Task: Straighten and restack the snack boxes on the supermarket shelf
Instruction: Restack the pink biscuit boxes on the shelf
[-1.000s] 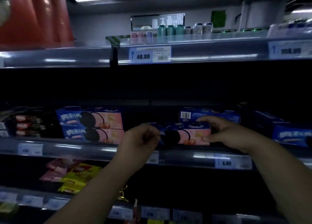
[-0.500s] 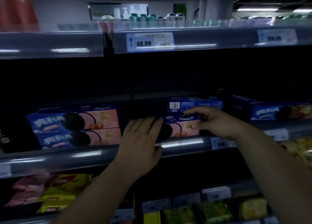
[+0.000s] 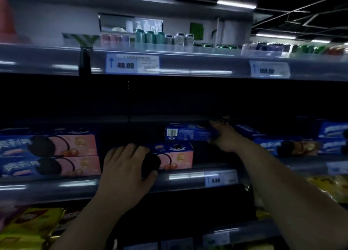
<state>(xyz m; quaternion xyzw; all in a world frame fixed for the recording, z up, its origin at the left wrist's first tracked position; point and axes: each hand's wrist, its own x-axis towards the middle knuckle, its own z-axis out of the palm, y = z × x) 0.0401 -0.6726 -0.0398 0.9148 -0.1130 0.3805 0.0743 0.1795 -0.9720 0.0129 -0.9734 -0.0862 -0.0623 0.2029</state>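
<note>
- Left hand (image 3: 124, 166) wraps one end of the pink-and-blue cardboard biscuit box (image 3: 175, 158).
- Right hand (image 3: 224, 138) grips the blue barcode-faced cardboard box (image 3: 184, 133).
- Probably light, stiff, crushable: hold the ends.

Open room under upper shelf (image 3: 188, 67), narrow gap between 2-box stack (image 3: 56, 153) and centre box (image 3: 177, 157)

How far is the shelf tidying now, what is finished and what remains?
Done: the two pink-and-blue cookie boxes at left sit squarely stacked. In hand: left hand grips the single pink-and-blue front box; right hand grips the blue barcode-side box behind it. Left: stack these; blue boxes at right lie askew.
</note>
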